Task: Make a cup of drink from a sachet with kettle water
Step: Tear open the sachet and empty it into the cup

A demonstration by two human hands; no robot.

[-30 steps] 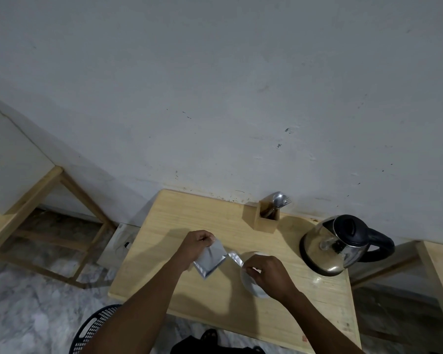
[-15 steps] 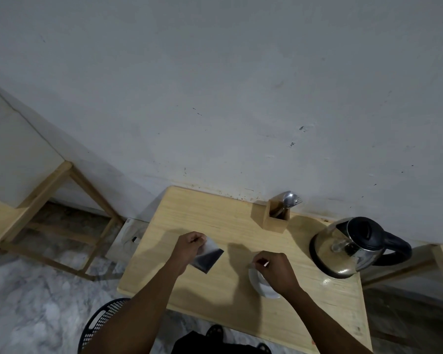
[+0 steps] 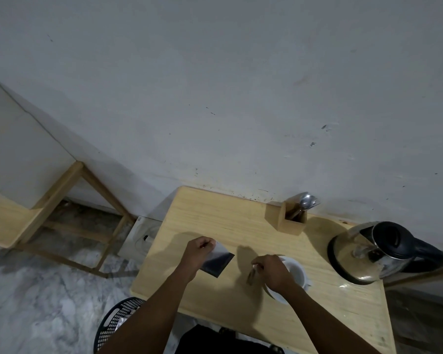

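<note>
Wall (image 3: 241, 85) filling the top, pale and scuffed. Below it, wooden bench (image 3: 215, 215) pushed against the wall, marble floor (image 3: 36, 297) to the left. Steel kettle (image 3: 368, 254) with black lid and handle sitting on the bench's right side. Black perforated basket (image 3: 118, 318) down on the floor by the near edge. White cup (image 3: 296, 273) on the bench just left of the kettle, partly hidden behind the right wrist. Wooden holder (image 3: 284, 217) at the back by the wall, spoons (image 3: 306, 200) poking out. Left hand (image 3: 198, 254) pinching a silvery sachet (image 3: 218, 260) by its upper corner, sachet hanging tilted above the bench, left of the cup. Right hand (image 3: 271, 272) apart from the left, closed on a thin torn strip (image 3: 252, 273) dangling beside the cup.
</note>
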